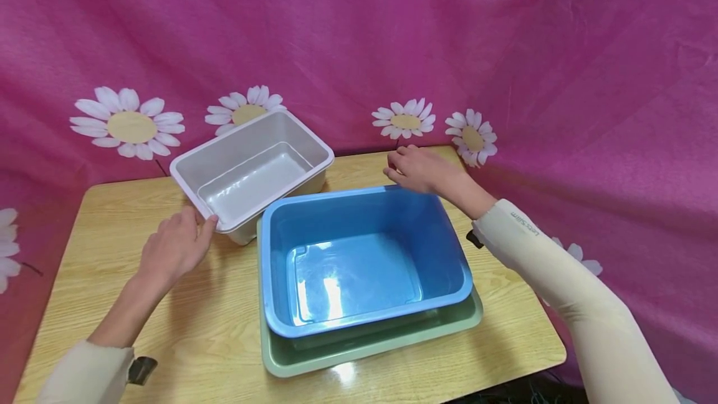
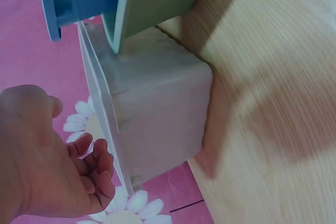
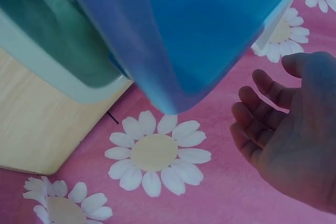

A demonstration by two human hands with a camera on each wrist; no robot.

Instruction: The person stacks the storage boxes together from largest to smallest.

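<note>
A grey plastic basin [image 1: 258, 170] stands at the back left of the table. At its near left corner is my left hand [image 1: 175, 245]; the left wrist view shows that hand [image 2: 58, 161] with loosely curled fingers beside the rim, holding nothing. A larger blue basin [image 1: 359, 279] sits inside a green basin [image 1: 370, 354], whose front rim shows below it. My right hand [image 1: 426, 173] hovers by the blue basin's back right corner. In the right wrist view its fingers [image 3: 257, 114] curl loosely, apart from the blue basin [image 3: 210, 35].
The wooden table [image 1: 112, 254] carries all the basins, and the green basin's left edge lies close beside the grey one. A pink cloth [image 1: 348, 36] with white daisies hangs right behind the table and along its sides.
</note>
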